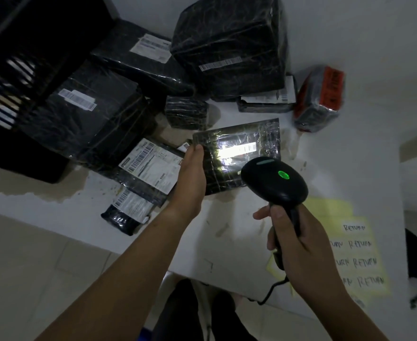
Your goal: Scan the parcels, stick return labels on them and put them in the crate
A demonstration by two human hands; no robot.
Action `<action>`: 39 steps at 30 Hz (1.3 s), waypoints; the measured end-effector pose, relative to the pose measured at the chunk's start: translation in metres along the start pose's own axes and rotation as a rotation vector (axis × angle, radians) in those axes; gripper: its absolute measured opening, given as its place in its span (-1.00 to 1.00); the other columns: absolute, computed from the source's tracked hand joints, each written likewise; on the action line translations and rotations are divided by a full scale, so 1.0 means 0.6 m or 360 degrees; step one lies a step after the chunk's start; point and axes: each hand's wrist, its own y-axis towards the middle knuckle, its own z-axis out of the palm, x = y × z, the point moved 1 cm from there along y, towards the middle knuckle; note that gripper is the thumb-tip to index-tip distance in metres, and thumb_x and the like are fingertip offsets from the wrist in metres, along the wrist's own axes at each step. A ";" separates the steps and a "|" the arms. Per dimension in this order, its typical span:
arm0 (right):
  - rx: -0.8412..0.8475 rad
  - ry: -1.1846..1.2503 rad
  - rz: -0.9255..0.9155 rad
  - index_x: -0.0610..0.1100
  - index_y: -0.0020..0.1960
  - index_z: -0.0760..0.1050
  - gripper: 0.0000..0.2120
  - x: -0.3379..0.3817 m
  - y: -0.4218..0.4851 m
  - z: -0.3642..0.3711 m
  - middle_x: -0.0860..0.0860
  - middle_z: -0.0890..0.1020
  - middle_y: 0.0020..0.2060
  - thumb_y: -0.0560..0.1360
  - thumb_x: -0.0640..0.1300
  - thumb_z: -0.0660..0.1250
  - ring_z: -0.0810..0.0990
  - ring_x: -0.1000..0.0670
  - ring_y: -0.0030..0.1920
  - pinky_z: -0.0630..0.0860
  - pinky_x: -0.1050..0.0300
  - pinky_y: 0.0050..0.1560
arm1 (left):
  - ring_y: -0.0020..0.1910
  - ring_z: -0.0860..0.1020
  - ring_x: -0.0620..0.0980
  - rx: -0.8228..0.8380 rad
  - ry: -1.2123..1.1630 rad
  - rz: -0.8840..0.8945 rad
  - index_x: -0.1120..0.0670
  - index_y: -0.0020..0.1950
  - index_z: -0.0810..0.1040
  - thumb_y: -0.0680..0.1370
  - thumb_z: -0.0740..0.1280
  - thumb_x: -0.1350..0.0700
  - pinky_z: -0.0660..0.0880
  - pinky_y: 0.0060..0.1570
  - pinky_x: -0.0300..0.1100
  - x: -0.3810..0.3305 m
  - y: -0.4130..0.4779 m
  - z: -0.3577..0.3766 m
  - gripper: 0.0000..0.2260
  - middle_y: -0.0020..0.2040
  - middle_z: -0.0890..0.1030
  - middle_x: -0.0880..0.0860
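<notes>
Pinches the left edge of a flat black parcel with the left hand, thumb on top and the other fingers hidden beneath, face turned up toward the scanner; cannot tell whether its far edge rests on the surface. Wraps the right hand's fingers round the handle of a barcode scanner, thumb loose to the side, head aimed at the parcel's barcode strip — washed white by the beam, with a green lamp glowing on the scanner's back. Probably mid-read or just read, judging by that lamp; no return label showing on this parcel yet. Leaves the yellow sheet of return labels just right of the scanner hand, and the black crate well apart at far left, beside a heap of wrapped parcels.

Risks from here: glare off the shiny wrap drowning the barcode and spoiling the read; a one-edge pinch letting the slick parcel sag or slip; the trailing cable dragging across the label sheet once the scanner goes down.
</notes>
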 end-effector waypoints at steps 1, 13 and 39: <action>0.0001 -0.0007 -0.0002 -0.01 0.00 0.58 -0.52 0.000 0.002 0.000 0.10 0.59 -0.39 0.48 0.33 0.10 0.49 0.11 -0.50 0.36 0.27 -0.40 | 0.39 0.46 -0.03 0.0001 0.0009 -0.0002 -0.18 0.47 0.41 0.68 0.10 -0.17 0.36 0.43 0.15 -0.003 -0.001 0.001 -0.63 0.40 0.51 -0.11; -0.0018 -0.0046 -0.0029 -0.06 0.02 0.56 -0.49 -0.003 0.017 -0.002 0.25 0.59 -0.36 0.48 0.33 0.10 0.49 0.10 -0.50 0.36 0.35 -0.42 | 0.26 0.60 -0.03 0.0028 0.0032 0.0006 -0.11 0.31 0.54 0.73 0.03 -0.10 0.46 0.35 0.13 -0.008 -0.007 0.008 -0.67 0.22 0.66 -0.07; -0.0549 -0.0432 0.0278 -0.20 0.54 0.17 -0.39 -0.209 0.281 -0.013 -0.20 0.45 0.30 0.59 -0.05 0.33 0.50 -0.19 0.25 0.50 -0.06 0.25 | 0.33 0.47 0.03 0.0177 0.1327 0.0190 0.05 0.53 0.33 0.60 0.30 0.28 0.42 0.36 -0.05 0.101 0.022 -0.040 -0.50 0.37 0.51 0.07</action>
